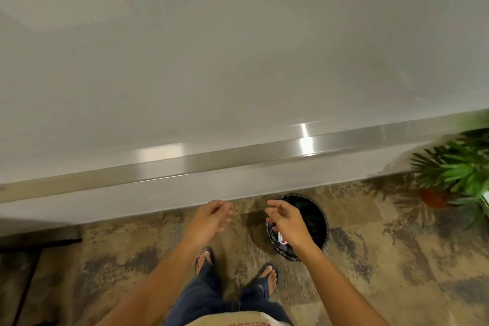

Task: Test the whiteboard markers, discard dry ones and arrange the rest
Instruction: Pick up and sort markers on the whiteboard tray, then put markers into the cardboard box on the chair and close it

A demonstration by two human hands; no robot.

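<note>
The whiteboard (238, 47) fills the upper half of the frame as a plain, pale grey-white surface, with a brushed metal tray rail (238, 156) running along its lower edge from lower left to upper right; two bright reflections are seen on the rail. No whiteboard marker can be made out on the rail or in either hand.

A round black waste bin (315, 217), lined with a black bag, stands on the patterned carpet (397, 259) just right of centre, close to the wall. A white item with red and blue marks (282, 238) is seen inside it, partly hidden; what it is cannot be told.

The left hand (211, 217) is held at lower centre, fingers loosely bent and holding nothing. The right hand (287, 222) is held over the near rim of the bin, fingers spread and relaxed, also holding nothing. The hands are apart.

A potted green plant (460, 167) is seen at the right edge.
</note>
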